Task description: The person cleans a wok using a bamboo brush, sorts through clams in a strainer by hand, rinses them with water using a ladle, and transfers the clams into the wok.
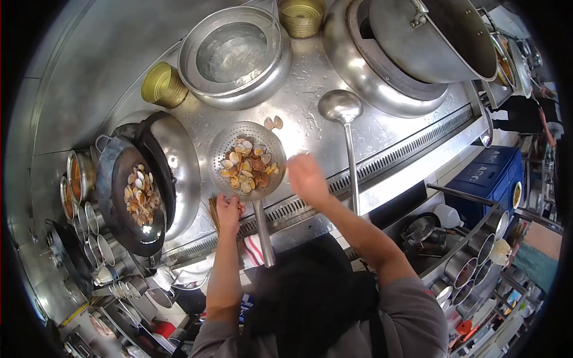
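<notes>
A perforated strainer (217, 145) with a long handle lies on the steel counter, holding several clams (246, 166). My left hand (229, 210) is at its lower left rim, fingers curled; what they hold is hidden. Just left of that hand shows a bundle of thin brown sticks (213, 211). My right hand (307, 178) hovers right of the strainer, blurred by motion, its fingers unclear. Two loose shells (273, 123) lie above the strainer. A ladle (340, 106) rests on the counter farther right. More clams (139, 194) sit in a dark wok (113, 179) at the left.
At the back stand a round metal basin (188, 65) and two brass-coloured tins, one (163, 85) left and one (301, 18) right. A large pot (406, 48) tilts over a burner at the upper right. A slotted drain (418, 134) runs along the front edge. Another person (525, 113) stands far right.
</notes>
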Available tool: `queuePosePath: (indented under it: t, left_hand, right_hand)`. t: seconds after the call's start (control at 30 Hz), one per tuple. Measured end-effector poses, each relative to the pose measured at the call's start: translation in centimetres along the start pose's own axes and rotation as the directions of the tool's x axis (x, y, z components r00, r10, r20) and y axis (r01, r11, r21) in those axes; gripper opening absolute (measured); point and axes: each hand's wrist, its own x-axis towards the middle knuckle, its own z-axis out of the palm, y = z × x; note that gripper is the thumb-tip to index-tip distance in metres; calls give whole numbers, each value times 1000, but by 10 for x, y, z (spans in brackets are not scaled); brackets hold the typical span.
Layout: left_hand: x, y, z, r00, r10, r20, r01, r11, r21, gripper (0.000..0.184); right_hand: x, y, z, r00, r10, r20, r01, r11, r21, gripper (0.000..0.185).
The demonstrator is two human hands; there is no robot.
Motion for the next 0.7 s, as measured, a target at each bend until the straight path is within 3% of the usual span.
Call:
queuePosePath:
  t: [0.03, 0.1, 0.17, 0.23, 0.27, 0.37, 0.43, 0.47, 0.5, 0.57, 0.67, 0.7]
  left_hand:
    - [-3, 2, 1, 1000, -5, 5, 4, 1000, 8, 25]
    - [-5, 3, 0, 1000, -8, 11, 7, 1000, 28, 26]
    - [-9, 3, -2, 1000, 25, 19, -27, 993, 117, 32]
    - [-21, 10, -4, 998, 28, -48, -14, 963, 269, 34]
    - [-22, 6, -12, 982, 172, -75, -120, 883, 454, 41]
    - [-35, 13, -20, 848, 530, 33, -476, 731, 490, 48]
    - [-46, 40, -10, 916, 397, 59, -391, 850, 354, 46]
    - [-38, 45, -8, 923, 377, 81, -383, 868, 316, 42]
    - [-33, 49, -5, 928, 356, 105, -372, 886, 279, 39]
    - [-34, 66, 19, 959, 258, 118, -241, 960, -144, 31]
    - [-45, 97, 47, 964, 138, 229, 15, 829, -559, 26]
    - [-36, 93, 44, 954, 167, 250, 20, 796, -605, 24]
  right_hand:
    - [9, 10, 2, 986, 144, -82, -146, 989, -27, 27]
    - [42, 33, 13, 970, 191, -150, -193, 981, -1, 31]
    - [74, 51, 30, 981, 173, -83, -171, 985, 29, 39]
    - [87, 71, 60, 987, 154, -40, -154, 988, -2, 34]
    - [89, 79, 74, 990, 143, -14, -143, 990, -19, 32]
    - [87, 101, 88, 992, 122, 18, -122, 993, -10, 19]
    - [91, 85, 80, 928, 306, -213, -285, 950, 123, 8]
    - [94, 70, 64, 937, 271, -221, -245, 960, 135, 4]
    - [97, 48, 51, 947, 263, -183, -233, 957, 171, 5]
    - [98, 8, 29, 963, 246, -112, -215, 947, 237, 6]
    - [84, -42, 32, 993, -89, 74, 60, 941, 334, 8]
    - [80, -54, 36, 996, -56, 76, 21, 916, 400, 9]
